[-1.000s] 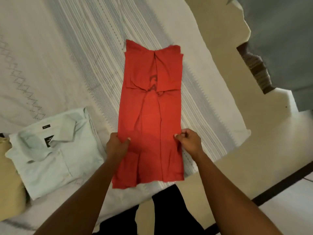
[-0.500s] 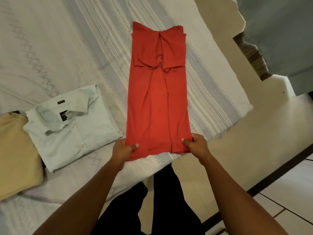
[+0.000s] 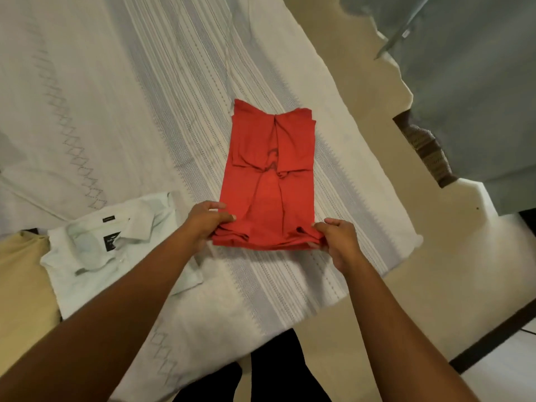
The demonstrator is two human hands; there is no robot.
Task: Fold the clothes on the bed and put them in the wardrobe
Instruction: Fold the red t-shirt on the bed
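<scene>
The red cotton shirt (image 3: 269,181), folded lengthwise into a narrow strip with its sleeves tucked across, lies on the bed's white, grey-striped bedspread (image 3: 145,82), near the bed's right edge. Its near end is bunched into layered folds. The left hand (image 3: 206,224) pinches that end's left corner and the right hand (image 3: 338,239) its right corner. A folded white collared shirt (image 3: 95,256) lies leftward, beside a folded beige garment (image 3: 20,280).

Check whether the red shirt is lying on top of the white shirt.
No, the red shirt lies flat on the striped bedspread, to the right of the white shirt, not over it.
</scene>
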